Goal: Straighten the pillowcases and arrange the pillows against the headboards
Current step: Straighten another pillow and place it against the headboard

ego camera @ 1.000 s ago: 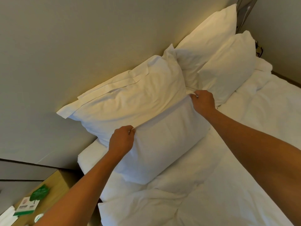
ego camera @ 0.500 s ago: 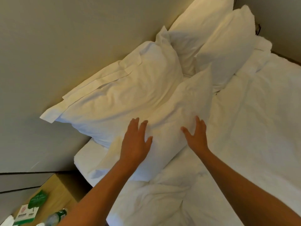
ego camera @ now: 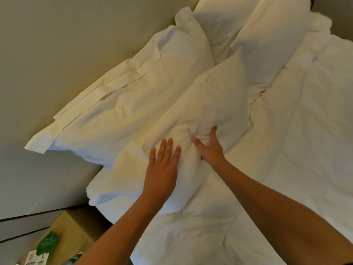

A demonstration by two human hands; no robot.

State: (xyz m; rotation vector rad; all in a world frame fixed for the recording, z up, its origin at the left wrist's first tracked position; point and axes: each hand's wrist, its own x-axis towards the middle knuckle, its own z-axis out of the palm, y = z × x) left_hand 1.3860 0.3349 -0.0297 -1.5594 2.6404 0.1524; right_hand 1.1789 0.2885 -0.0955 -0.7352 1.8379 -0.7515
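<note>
Head view: both hands press on the front pillow of a white bed set against a beige headboard.

White, creased bedding covers the mattress; the padded headboard panel is smooth and matte, with the wall in shadow at top right. Front pillow – soft, wrinkled cotton case – leans on the rear pillow, which rests against the headboard with its flat flap edge at lower left. Two more pillows stand propped farther along. Left hand lies flat on the front pillow, fingers straight and slightly spread. Right hand presses into it – thumb apart, fingers sunk in a dent of bunched fabric. At lower left, a wooden nightstand holds a green leaf-shaped card and a printed card. Both forearms cross the lower frame, covering part of the duvet.
</note>
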